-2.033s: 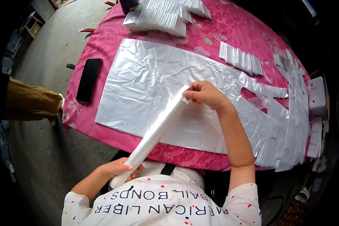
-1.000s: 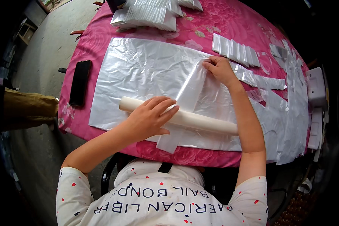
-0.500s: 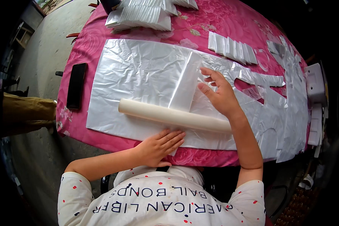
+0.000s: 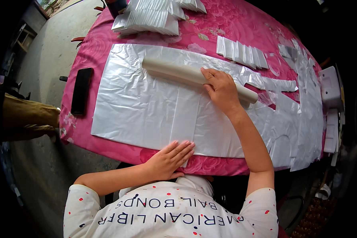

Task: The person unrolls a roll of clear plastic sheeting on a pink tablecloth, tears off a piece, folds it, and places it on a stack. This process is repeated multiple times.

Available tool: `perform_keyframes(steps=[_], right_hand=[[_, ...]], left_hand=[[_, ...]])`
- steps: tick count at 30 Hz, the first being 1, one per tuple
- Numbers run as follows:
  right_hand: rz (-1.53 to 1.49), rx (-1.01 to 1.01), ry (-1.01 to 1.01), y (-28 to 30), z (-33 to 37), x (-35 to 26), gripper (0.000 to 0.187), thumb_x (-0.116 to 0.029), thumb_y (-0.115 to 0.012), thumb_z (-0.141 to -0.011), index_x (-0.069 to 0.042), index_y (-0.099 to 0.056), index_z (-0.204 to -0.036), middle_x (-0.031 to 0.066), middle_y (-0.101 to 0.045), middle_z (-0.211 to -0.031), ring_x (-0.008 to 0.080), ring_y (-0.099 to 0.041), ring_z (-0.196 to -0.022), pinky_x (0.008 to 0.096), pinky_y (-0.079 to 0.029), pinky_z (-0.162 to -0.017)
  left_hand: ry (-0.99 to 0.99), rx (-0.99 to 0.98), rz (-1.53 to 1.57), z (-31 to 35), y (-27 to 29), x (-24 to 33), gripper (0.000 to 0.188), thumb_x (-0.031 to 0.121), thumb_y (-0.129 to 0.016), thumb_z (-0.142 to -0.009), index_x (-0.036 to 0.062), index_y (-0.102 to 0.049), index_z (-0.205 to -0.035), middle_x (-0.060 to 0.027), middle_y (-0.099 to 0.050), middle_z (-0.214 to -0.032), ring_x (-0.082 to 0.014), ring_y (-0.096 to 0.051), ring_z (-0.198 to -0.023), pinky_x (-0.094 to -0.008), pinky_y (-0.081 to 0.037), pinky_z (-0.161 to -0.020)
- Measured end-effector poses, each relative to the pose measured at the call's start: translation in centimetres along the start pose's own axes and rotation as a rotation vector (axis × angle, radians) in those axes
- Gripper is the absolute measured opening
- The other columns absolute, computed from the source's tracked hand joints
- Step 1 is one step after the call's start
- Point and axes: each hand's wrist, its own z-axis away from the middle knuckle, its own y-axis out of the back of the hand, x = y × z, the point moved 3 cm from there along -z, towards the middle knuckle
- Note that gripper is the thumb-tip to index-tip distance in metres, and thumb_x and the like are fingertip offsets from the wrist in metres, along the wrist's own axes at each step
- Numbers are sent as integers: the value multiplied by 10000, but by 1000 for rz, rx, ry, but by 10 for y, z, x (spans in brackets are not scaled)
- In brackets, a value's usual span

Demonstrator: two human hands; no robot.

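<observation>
My right hand (image 4: pixel 220 88) is closed around a cream-coloured tube (image 4: pixel 172 71), right of its middle. The tube lies across the far part of a stack of clear plastic sheets (image 4: pixel 127 99). A narrow folded plastic strip (image 4: pixel 183 115) runs from under the tube to the near table edge. Flat on the near end of that strip rests my left hand (image 4: pixel 168 160), its fingers stretched out.
A black phone (image 4: pixel 81 91) lies on the pink floral tablecloth (image 4: pixel 77 131) at left. Folded plastic packets (image 4: pixel 150 20) are piled at the back, with a smaller row (image 4: pixel 242 53) to their right. Cut plastic sheets (image 4: pixel 307 107) cover the right side. A person's trouser leg (image 4: pixel 29 115) shows at far left.
The tube has moved away from me, toward the far edge of the sheets. My right hand, open before, now grips it. The left hand has stayed nearly in place.
</observation>
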Motion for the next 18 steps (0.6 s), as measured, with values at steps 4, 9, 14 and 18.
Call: perform_keyframes(steps=[4, 9, 14, 18], right_hand=[[74, 86, 1, 2, -17, 17, 481, -69, -656, -715, -95, -554, -1184, 78, -556, -1122, 271, -505, -1043, 390, -367, -946], [-262, -177, 118, 15, 28, -37, 499, 44, -585, -664, -43, -546, -1154, 116, -515, -1171, 312, -464, -1113, 396, -367, -975], [-369, -367, 218, 11, 81, -83, 500, 45, -573, -624, -3, -547, -1122, 122, -511, -1179, 301, -466, -1120, 380, -416, -933], [-324, -333, 186, 13, 80, -87, 465, 3, -593, -640, -9, -558, -1103, 109, -527, -1163, 288, -493, -1090, 369, -434, -910]], left_hand=[[-67, 102, 44, 4, 2, -1, 703, 475, -500, -819, 19, -371, -1339, -151, -283, -1436, -262, -264, -1334, -426, -185, -1086], [-125, 311, 143, 21, 11, -13, 549, 329, -639, -761, 46, -506, -1213, -111, -471, -1237, -218, -469, -1108, -395, -383, -968], [-156, 385, 117, 28, 8, -22, 321, 227, -634, -753, 57, -595, -1022, -51, -555, -1042, -196, -538, -974, -367, -417, -958], [-204, 449, 238, 25, 19, -27, 193, 189, -619, -793, 54, -615, -930, -52, -584, -1024, -189, -564, -943, -376, -430, -944]])
